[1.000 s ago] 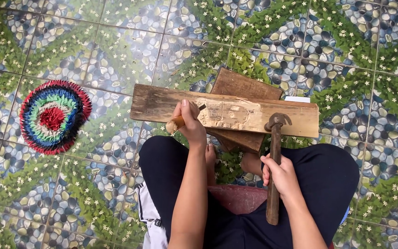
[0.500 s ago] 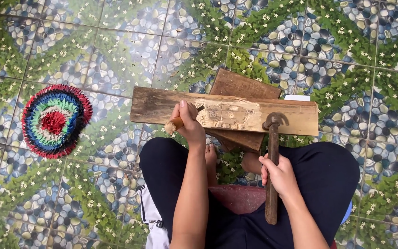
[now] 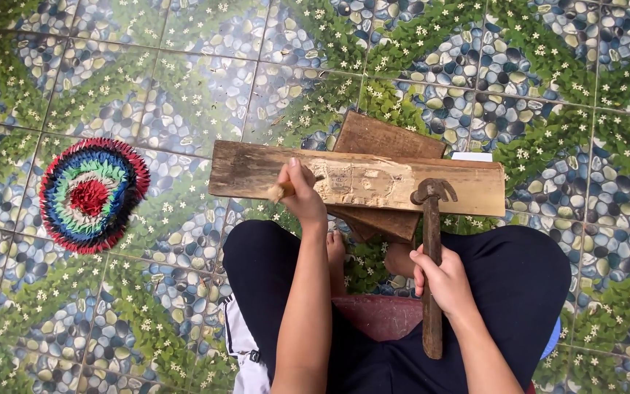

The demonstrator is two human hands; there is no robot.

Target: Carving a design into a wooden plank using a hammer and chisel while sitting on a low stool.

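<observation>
A long wooden plank (image 3: 257, 169) with a pale carved patch lies across the floor in front of my knees, resting on a darker board (image 3: 384, 138). My left hand (image 3: 302, 193) grips a wooden-handled chisel (image 3: 281, 191) whose tip rests against the carved area of the plank. My right hand (image 3: 442, 277) holds a claw hammer (image 3: 432, 219) by its wooden handle, the metal head resting on the plank to the right of the carving.
A round multicoloured mat (image 3: 90, 194) lies on the tiled floor at the left. The floor tiles (image 3: 184, 73) show a pebble and leaf pattern. I sit cross-legged in dark trousers, bare feet under the plank. A small white object (image 3: 471, 156) peeks out behind the plank.
The view shifted slightly. Both hands stay where they were, with the chisel on the carving and the hammer head on the plank.
</observation>
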